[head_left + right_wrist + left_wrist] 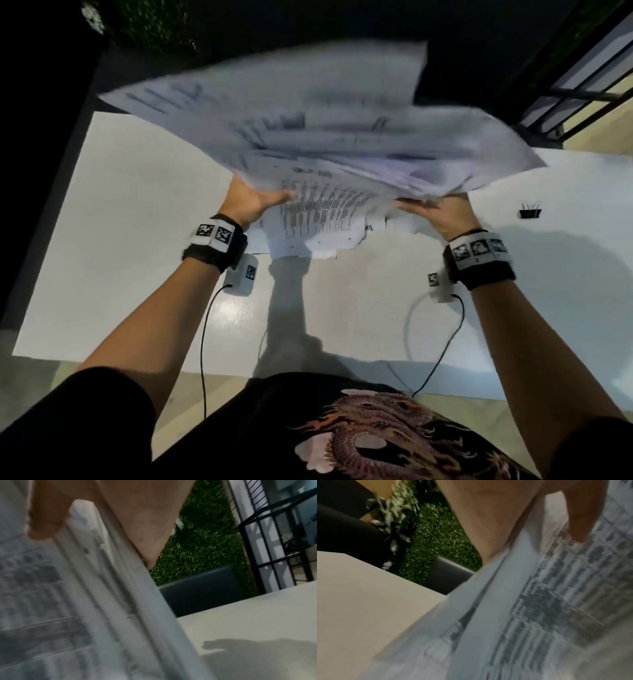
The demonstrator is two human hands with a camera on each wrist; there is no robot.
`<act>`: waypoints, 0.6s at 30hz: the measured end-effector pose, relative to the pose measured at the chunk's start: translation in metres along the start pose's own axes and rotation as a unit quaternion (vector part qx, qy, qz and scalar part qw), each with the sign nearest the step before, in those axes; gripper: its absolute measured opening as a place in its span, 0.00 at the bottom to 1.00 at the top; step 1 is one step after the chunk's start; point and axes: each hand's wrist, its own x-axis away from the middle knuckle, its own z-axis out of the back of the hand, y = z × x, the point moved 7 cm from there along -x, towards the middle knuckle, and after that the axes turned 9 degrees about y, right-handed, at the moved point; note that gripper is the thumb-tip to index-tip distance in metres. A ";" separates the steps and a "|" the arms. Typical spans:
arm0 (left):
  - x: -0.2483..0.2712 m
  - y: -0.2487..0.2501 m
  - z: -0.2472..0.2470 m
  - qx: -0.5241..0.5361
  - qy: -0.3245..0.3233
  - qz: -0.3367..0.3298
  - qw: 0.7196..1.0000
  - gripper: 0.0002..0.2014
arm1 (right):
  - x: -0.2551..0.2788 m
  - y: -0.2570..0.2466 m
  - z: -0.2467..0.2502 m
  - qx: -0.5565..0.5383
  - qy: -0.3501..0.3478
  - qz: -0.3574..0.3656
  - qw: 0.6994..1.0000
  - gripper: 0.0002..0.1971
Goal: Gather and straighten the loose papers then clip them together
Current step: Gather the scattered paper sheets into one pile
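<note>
A loose, fanned bundle of printed white papers (325, 144) is lifted off the white table (137, 240), blurred by motion, with sheets sticking out at different angles. My left hand (267, 201) grips its near left edge, thumb on top of a sheet printed with a table (539, 615). On the near right edge my right hand (424, 207) grips the stack, its thumb (48, 520) pressed against the papers (85, 601). A black binder clip (530, 213) lies on the table to the right of my right hand, apart from it.
A dark chair back (200, 588) stands past the table's far edge, with a green hedge wall (197, 547) behind it. A black metal railing (582, 85) is at the far right. Wrist-camera cables (203, 342) trail over the table's near edge.
</note>
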 end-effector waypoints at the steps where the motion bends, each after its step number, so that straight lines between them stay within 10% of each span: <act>1: 0.003 0.002 -0.007 -0.005 0.006 -0.003 1.000 0.30 | 0.004 -0.003 -0.008 -0.023 -0.017 -0.018 0.999 0.16; 4: 0.003 0.011 -0.007 0.030 0.049 -0.025 0.998 0.25 | -0.004 -0.011 -0.006 -0.030 0.046 -0.010 0.998 0.17; 8: 0.004 -0.003 -0.010 -0.053 0.000 0.002 0.999 0.50 | -0.010 -0.011 -0.005 -0.015 0.038 0.043 0.998 0.23; 12: 0.013 0.028 -0.031 -0.008 -0.014 -0.120 0.993 0.20 | -0.017 -0.029 -0.017 -0.014 0.076 0.033 0.996 0.23; 15: 0.010 0.055 -0.027 0.007 -0.022 -0.160 0.987 0.18 | -0.020 -0.055 0.006 -0.126 0.164 0.092 0.974 0.26; 18: -0.003 0.043 -0.007 0.071 0.032 -0.103 0.992 0.16 | -0.019 -0.051 0.013 -0.057 0.066 0.131 0.988 0.38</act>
